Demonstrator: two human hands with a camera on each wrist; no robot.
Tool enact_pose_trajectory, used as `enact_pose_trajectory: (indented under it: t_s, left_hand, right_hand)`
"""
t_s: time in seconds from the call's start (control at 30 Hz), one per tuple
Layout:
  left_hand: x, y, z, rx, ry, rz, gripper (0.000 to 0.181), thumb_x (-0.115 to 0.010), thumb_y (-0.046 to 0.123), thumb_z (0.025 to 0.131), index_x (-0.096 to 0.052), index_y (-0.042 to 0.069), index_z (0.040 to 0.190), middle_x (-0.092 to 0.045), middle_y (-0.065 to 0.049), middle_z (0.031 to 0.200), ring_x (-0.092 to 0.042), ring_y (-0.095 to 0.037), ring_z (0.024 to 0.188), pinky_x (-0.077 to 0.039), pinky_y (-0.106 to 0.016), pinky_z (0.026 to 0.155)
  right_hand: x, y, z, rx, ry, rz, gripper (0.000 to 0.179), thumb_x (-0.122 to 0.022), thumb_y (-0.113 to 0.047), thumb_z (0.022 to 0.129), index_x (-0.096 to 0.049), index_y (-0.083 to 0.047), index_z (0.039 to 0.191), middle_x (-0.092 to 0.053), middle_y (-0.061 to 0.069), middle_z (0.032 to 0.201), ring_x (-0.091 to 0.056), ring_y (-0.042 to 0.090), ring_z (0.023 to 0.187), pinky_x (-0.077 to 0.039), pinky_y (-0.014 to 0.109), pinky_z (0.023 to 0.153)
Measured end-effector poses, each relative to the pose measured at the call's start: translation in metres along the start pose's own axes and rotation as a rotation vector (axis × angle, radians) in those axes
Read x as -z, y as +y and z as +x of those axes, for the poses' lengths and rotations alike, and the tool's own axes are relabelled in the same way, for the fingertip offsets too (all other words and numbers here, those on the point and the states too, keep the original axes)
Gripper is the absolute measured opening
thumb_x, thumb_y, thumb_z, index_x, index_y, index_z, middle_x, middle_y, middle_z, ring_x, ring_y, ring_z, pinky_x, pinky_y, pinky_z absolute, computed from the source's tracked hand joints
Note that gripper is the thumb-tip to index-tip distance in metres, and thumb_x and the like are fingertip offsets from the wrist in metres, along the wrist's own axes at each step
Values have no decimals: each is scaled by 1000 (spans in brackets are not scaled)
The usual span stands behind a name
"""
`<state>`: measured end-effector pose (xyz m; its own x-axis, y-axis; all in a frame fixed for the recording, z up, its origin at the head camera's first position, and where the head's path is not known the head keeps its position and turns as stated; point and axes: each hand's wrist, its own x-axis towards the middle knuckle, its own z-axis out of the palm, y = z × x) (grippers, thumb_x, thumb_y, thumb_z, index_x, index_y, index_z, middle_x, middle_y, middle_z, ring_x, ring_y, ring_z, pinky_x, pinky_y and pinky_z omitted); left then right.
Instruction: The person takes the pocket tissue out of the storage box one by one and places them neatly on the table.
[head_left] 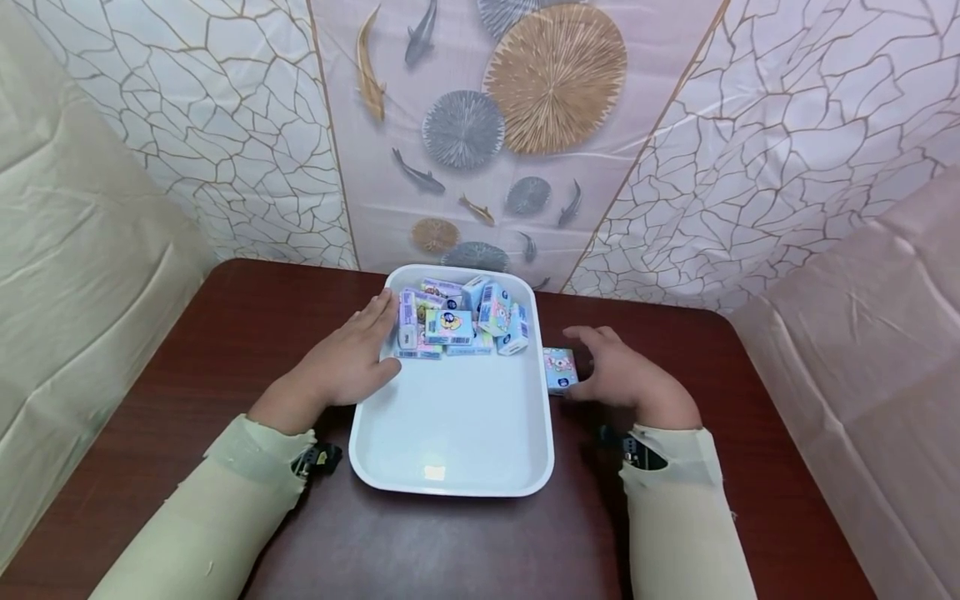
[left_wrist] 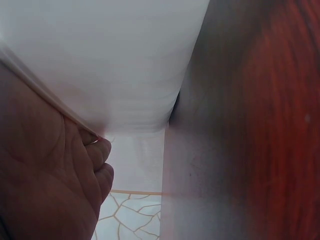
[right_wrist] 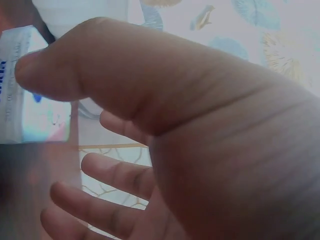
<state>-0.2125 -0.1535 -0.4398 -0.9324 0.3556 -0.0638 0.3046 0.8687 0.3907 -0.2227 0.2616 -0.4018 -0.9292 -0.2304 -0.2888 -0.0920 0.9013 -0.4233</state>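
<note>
A white tray (head_left: 457, 417) lies on the table, with several small pastel cartons (head_left: 448, 327), like boxed bars of soap, heaped at its far end. My left hand (head_left: 356, 354) rests on the tray's left rim with its fingers straight. In the left wrist view the palm (left_wrist: 45, 155) lies along the outside of the white wall. One more blue and pink carton (head_left: 559, 370) lies on the table just right of the tray. Around its right side my right hand (head_left: 618, 371) is spread. In the right wrist view the thumb overlaps this carton (right_wrist: 45, 117), while the other fingers stand apart from it.
The dark red-brown table (head_left: 225, 333) extends on both sides of the tray. Behind it hangs a patterned cloth (head_left: 465, 192), and pale cloth walls (head_left: 862, 350) flank the table.
</note>
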Motion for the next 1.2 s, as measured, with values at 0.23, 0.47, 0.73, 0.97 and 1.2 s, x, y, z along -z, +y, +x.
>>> enact_pose_trajectory:
  t_s: [0.23, 0.47, 0.73, 0.97, 1.2]
  left_hand:
    - [1, 0, 0, -1, -7, -10, 93, -52, 44, 101, 7, 17, 169, 13, 1, 178, 4, -26, 166, -11, -52, 133]
    - [3, 1, 0, 5, -10, -12, 94, -52, 44, 101, 7, 18, 169, 12, 1, 178, 3, -26, 166, -12, -54, 132]
    - [1, 1, 0, 3, -2, -7, 94, -53, 44, 101, 6, 16, 169, 12, 0, 178, 3, -27, 166, -12, -52, 132]
    - [1, 0, 1, 2, -3, -6, 94, -52, 44, 101, 7, 18, 169, 13, 1, 178, 3, -26, 166, -11, -52, 132]
    - [1, 0, 1, 3, -8, -10, 94, -52, 44, 101, 7, 17, 168, 13, 1, 178, 4, -26, 166, -11, -51, 133]
  right_hand:
    - [7, -7, -7, 12, 64, -40, 88, -84, -30, 86, -38, -22, 161, -32, 16, 163, -49, 37, 134, -52, 62, 106]
    - [15, -16, -14, 60, 139, -61, 83, -81, -32, 89, -40, -18, 160, -33, 17, 163, -49, 39, 139, -47, 63, 112]
    - [15, -27, -13, 251, 319, -58, 74, -79, -27, 91, -45, -15, 156, -41, 13, 159, -47, 34, 142, -46, 61, 114]
    - [12, -33, -12, 353, 418, -47, 70, -80, -26, 91, -49, -15, 153, -44, 11, 155, -60, 31, 123, -57, 53, 102]
    - [4, -40, -9, 372, 422, -19, 73, -82, -24, 91, -47, -17, 154, -45, 9, 154, -60, 29, 123, -57, 51, 103]
